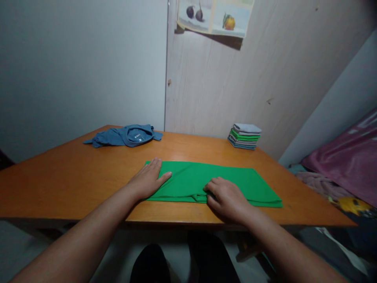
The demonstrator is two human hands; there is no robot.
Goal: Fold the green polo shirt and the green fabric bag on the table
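A green garment [188, 179], folded into a long flat strip, lies crosswise near the front edge of the wooden table. Flat on its left end rests my left hand [150, 179], fingers stretched out and thumb apart. My right hand [225, 196] is at the garment's near edge, right of its middle, with the fingers curled in on the fabric. Just beside those fingertips the layered edge is bunched into a small raised fold [198, 197]. The fingertips themselves are partly hidden.
A crumpled blue T-shirt [129, 135] lies at the table's back left. At the back right stands a stack of folded clothes [245, 136]. The wooden table [73, 177] meets a wall with a fruit picture [215, 17]. Pink fabric [347, 157] hangs off to the right.
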